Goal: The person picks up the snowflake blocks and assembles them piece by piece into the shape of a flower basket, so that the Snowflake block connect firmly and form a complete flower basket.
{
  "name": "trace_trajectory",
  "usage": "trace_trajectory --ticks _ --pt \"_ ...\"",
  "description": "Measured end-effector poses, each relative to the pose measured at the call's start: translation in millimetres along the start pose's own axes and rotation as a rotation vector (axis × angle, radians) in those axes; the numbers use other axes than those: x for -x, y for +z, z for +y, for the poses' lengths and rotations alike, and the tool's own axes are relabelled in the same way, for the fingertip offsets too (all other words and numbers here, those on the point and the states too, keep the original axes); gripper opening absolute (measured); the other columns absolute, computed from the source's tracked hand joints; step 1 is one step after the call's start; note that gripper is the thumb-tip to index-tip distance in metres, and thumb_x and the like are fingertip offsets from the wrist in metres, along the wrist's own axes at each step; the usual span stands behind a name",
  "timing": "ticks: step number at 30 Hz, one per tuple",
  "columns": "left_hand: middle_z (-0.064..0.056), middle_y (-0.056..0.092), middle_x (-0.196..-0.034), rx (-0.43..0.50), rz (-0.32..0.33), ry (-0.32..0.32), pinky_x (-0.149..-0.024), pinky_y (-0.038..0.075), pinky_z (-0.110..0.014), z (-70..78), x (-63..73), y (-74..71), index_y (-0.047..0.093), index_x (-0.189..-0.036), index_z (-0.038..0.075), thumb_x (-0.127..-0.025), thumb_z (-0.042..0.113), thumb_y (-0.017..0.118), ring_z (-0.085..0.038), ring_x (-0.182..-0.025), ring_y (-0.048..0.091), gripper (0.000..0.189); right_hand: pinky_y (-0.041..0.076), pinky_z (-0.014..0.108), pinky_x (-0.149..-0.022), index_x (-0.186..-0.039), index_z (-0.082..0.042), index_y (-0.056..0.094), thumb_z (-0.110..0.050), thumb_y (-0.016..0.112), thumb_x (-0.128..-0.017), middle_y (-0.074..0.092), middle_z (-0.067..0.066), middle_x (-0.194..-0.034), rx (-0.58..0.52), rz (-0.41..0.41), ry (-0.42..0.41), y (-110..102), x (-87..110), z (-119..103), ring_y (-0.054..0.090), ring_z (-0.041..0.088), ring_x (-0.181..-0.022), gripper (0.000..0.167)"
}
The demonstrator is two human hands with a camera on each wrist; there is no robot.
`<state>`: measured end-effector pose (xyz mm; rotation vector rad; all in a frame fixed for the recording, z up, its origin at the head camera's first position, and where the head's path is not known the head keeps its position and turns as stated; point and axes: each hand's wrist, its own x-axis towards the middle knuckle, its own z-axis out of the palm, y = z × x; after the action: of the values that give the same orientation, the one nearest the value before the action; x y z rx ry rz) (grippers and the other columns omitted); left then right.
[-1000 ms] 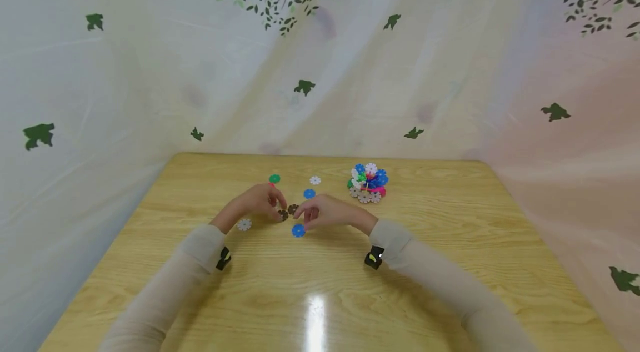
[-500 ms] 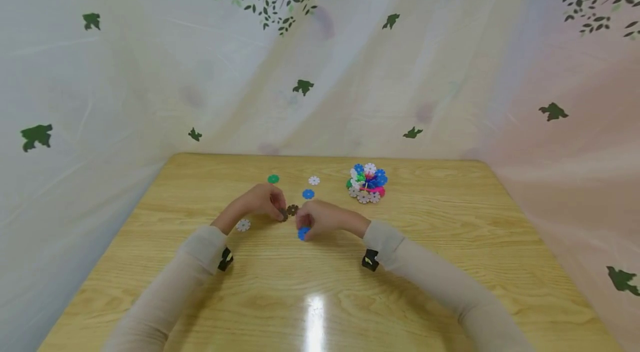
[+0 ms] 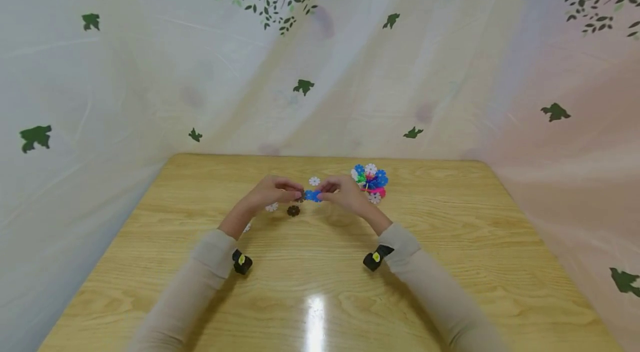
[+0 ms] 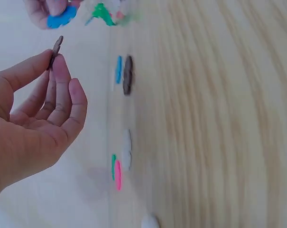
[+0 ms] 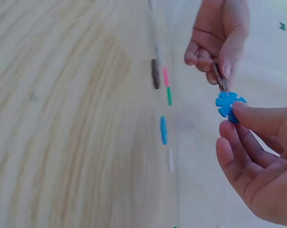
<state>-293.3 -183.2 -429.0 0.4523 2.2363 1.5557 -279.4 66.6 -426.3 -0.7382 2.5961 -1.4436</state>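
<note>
Thumb and fingertips of my left hand (image 3: 269, 192) pinch a brown snowflake disc (image 4: 57, 51), seen nearly edge-on in the left wrist view. My right hand (image 3: 347, 195) pinches a blue snowflake disc (image 5: 227, 103) with slotted edges. Both hands are raised over the table, fingertips facing each other. In the right wrist view the brown disc's lower end is close to the blue disc's edge; whether they touch I cannot tell. Below the hands another brown disc (image 3: 293, 211) lies flat on the table.
The wooden table (image 3: 320, 263) carries loose discs: white ones (image 3: 314, 181), a blue one (image 5: 163, 130), a green one (image 5: 169, 96) and a pink one (image 4: 118, 175). A multicoloured cluster of joined discs (image 3: 372, 179) stands behind the right hand. A patterned curtain (image 3: 350, 91) hangs behind.
The right hand has picked up the blue disc from the table's near side. The left hand has lifted one brown disc. Both hands have moved up and away, meeting in the middle.
</note>
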Motion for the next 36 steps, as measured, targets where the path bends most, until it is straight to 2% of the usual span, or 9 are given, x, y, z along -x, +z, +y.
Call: trace_trajectory --ticks 5,10,13,19,25,27,30,33,36 --pt "-0.014 0.073 -0.118 0.209 0.045 -0.025 -0.108 0.049 -0.052 9.5 -5.1 11.7 0.062 -0.132 -0.006 -0.099 0.011 0.066 -0.025 -0.11 0.071 0.037 0.057 0.025 -0.07 -0.102 0.001 0.075 -0.007 0.073 -0.094 0.075 0.019 -0.097 -0.079 0.153 -0.081 -5.2 -0.4 -4.3 0.071 0.024 -0.086 0.012" --pt "-0.006 0.073 -0.113 0.319 0.069 -0.033 -0.112 0.046 -0.052 16.7 -8.1 18.9 0.059 -0.134 -0.006 -0.101 0.009 0.062 -0.019 -0.107 0.071 0.036 0.055 0.02 -0.069 -0.101 0.003 0.075 -0.007 0.074 -0.093 0.075 0.022 -0.098 -0.11 0.239 -0.094 -7.7 -0.1 -10.6 0.071 0.033 -0.089 0.013" --pt "-0.002 0.072 -0.109 0.365 0.077 -0.029 -0.113 0.044 -0.053 18.6 -10.7 21.4 0.059 -0.133 -0.006 -0.101 0.009 0.062 -0.02 -0.107 0.071 0.036 0.056 0.023 -0.069 -0.102 0.004 0.075 -0.007 0.074 -0.093 0.075 0.023 -0.098 -0.125 0.278 -0.094 -8.7 0.1 -12.9 0.07 0.026 -0.087 0.014" --pt "0.001 0.073 -0.1 0.35 0.108 0.016 -0.107 0.051 -0.048 29.3 -12.7 25.3 0.061 -0.127 -0.007 -0.1 0.01 0.062 -0.021 -0.102 0.071 0.032 0.055 0.021 -0.069 -0.098 0.0 0.076 -0.008 0.074 -0.092 0.075 0.019 -0.095 -0.142 0.339 -0.11 -9.0 -1.3 -13.9 0.065 0.009 -0.083 0.01" --pt "-0.001 0.071 -0.093 0.388 0.174 0.033 -0.084 0.06 -0.025 49.3 -12.8 35.0 0.062 -0.121 -0.011 -0.099 0.002 0.062 -0.009 -0.083 0.07 0.025 0.052 0.017 -0.069 -0.089 0.002 0.076 0.001 0.077 -0.086 0.074 0.018 -0.089 -0.104 0.543 -0.167 -0.3 -5.1 -17.4 0.067 0.019 -0.082 0.004" --pt "-0.002 0.07 -0.092 0.393 0.206 0.037 -0.083 0.061 -0.025 56.3 -12.9 39.8 0.062 -0.12 -0.012 -0.099 0.0 0.062 -0.009 -0.081 0.07 0.024 0.051 0.015 -0.069 -0.086 0.004 0.075 0.004 0.079 -0.083 0.073 0.019 -0.087 -0.095 0.626 -0.209 3.1 -6.0 -19.3 0.066 0.023 -0.08 0.004" --pt "-0.005 0.07 -0.092 0.362 0.243 0.049 -0.091 0.061 -0.037 63.5 -12.9 45.1 0.063 -0.118 -0.012 -0.098 -0.001 0.062 -0.01 -0.079 0.07 0.022 0.051 0.016 -0.069 -0.081 0.005 0.074 0.007 0.079 -0.081 0.071 0.021 -0.085 -0.066 0.705 -0.273 5.8 -6.9 -21.2 0.064 0.028 -0.079 0.005" --pt "-0.007 0.07 -0.093 0.326 0.253 0.051 -0.096 0.058 -0.046 63.8 -14.0 45.3 0.064 -0.117 -0.011 -0.098 -0.002 0.062 -0.01 -0.078 0.069 0.021 0.052 0.017 -0.069 -0.08 0.004 0.074 0.007 0.079 -0.08 0.07 0.02 -0.083 -0.047 0.694 -0.288 5.3 -7.9 -20.3 0.063 0.028 -0.078 0.006" --pt "-0.007 0.069 -0.094 0.307 0.238 0.031 -0.096 0.058 -0.045 58.8 -15.5 40.0 0.064 -0.117 -0.009 -0.098 -0.001 0.062 -0.012 -0.079 0.07 0.02 0.054 0.018 -0.069 -0.083 0.003 0.074 0.005 0.078 -0.083 0.07 0.017 -0.083 -0.049 0.602 -0.247 2.6 -9.2 -17.6 0.064 0.025 -0.079 0.004"
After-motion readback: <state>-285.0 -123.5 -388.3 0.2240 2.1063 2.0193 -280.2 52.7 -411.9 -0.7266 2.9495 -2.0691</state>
